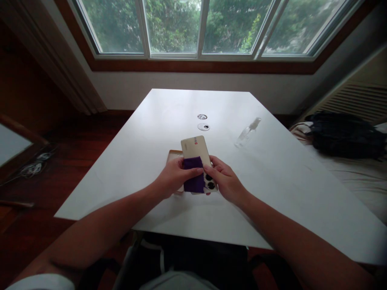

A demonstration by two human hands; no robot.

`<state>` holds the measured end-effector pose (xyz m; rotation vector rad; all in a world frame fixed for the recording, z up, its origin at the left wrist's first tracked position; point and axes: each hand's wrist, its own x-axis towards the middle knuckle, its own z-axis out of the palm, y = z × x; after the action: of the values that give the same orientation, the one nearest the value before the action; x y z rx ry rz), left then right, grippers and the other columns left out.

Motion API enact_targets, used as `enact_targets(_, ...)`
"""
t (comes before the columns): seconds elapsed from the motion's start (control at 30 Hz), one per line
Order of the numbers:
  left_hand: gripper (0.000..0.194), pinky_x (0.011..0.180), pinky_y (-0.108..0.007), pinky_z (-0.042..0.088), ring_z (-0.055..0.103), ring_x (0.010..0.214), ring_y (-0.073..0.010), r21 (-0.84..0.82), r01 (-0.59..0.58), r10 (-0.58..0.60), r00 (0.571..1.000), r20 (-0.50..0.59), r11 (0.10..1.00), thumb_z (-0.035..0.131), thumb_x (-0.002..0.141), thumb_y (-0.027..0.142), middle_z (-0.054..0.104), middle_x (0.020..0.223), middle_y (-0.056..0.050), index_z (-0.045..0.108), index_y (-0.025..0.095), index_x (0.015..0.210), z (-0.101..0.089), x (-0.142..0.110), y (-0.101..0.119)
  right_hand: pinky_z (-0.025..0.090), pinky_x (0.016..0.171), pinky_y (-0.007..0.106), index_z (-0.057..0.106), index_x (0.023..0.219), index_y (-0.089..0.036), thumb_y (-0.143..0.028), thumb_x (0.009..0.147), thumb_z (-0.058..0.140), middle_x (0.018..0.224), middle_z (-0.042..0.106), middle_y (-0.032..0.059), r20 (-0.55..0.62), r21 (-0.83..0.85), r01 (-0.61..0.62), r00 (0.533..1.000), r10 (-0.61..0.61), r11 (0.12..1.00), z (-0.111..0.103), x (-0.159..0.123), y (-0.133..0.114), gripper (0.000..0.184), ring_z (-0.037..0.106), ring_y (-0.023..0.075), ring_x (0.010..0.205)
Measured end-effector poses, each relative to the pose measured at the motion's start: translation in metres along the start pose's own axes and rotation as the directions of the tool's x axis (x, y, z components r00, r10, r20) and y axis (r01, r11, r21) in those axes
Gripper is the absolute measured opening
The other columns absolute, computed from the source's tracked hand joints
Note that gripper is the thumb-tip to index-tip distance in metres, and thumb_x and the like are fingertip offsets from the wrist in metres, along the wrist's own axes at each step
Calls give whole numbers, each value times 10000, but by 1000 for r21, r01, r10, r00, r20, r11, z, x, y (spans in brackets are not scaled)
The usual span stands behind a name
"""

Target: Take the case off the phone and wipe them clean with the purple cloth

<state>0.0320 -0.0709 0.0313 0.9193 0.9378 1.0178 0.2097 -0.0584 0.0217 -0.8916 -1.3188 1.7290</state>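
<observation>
Floor [45, 161] at far left, dark wood, with a loose tangle of cable [34, 168] lying on it. Table [127, 161] next, white, running from near edge toward window [173, 26].

Left hand [172, 177] over table's near middle, fingers curled shut on purple cloth [194, 174], pressing it flat against back of phone [196, 153]. Phone held face down and tilted above table, camera lenses toward near end, half covered by cloth. Flat case or box [174, 155] just behind left hand, partly hidden under phone; cannot tell what exactly.

Right hand [225, 181] just right of cloth, fingers closed on phone's right edge near lenses, steadying it.

Two small round discs [203, 122] farther back at table centre, well apart from hands. Clear spray bottle [248, 133] lying on its side further right, near neither hand. Dark bag [344, 135] on bed [347, 173] at far right.

Likely risks, judged from grip: phone supported only at its near end, so hard pressure from cloth could lever far end down and slip it out onto table. Right thumb close to lenses, so likely to smudge glass. Bottle on its side could roll or leak toward table edge if jostled.
</observation>
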Motion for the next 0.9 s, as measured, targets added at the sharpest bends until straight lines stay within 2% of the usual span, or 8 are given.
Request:
enact_targets(0.13, 391, 764, -313, 575, 705, 795, -189, 16, -70, 71, 994, -79, 997, 868, 720, 386, 760, 936, -81, 726, 130, 979, -5, 3, -1, 523, 380, 252, 542, 1278, -225, -434, 907, 656, 782, 684, -3, 61, 26, -8, 998, 6, 1000, 4, -4, 0, 441, 613, 142, 488)
enact_targets(0.27, 432, 742, -301, 551, 687, 782, -186, 24, -84, 87, 986, -145, 996, 818, 758, 485, 745, 927, -83, 715, 129, 978, -10, 5, -1, 552, 405, 271, 531, 1299, -222, -434, 914, 640, 774, 692, 7, 94, 44, -46, 995, 42, 998, 7, -6, 0, 452, 629, 154, 503)
enact_targets(0.4, 436, 726, -304, 554, 692, 790, -200, 32, -67, 70, 992, -103, 997, 816, 758, 488, 742, 931, -96, 710, 122, 969, -12, 6, 0, 584, 430, 295, 521, 1302, -219, -457, 925, 624, 819, 704, 28, 105, 55, -67, 993, 61, 996, 8, -5, 1, 458, 673, 177, 560)
enact_targets(0.63, 473, 700, -408, 614, 733, 785, -261, -26, 48, -45, 995, 91, 999, 861, 732, 378, 741, 959, -142, 654, 116, 1067, 0, 2, -4, 545, 382, 294, 557, 1139, -231, -504, 881, 657, 697, 619, -32, -117, 61, -30, 992, 37, 998, 8, 1, 6, 389, 583, 150, 476)
enact_targets(0.77, 548, 723, -423, 624, 744, 771, -250, -16, 88, -86, 993, 80, 996, 906, 678, 318, 737, 974, -125, 616, 133, 1106, 6, 0, -5, 503, 400, 268, 542, 1095, -237, -494, 855, 662, 684, 630, -40, -191, 74, -13, 981, 27, 997, 7, 3, 5, 372, 554, 134, 450)
enact_targets(0.9, 607, 766, -412, 616, 756, 803, -259, 19, 124, -125, 987, 101, 992, 918, 661, 297, 738, 1038, -169, 600, 115, 1145, 6, -1, -3, 515, 427, 285, 544, 1078, -235, -422, 844, 658, 696, 648, -30, -246, 84, -29, 968, 49, 996, 3, 5, 4, 320, 574, 154, 487)
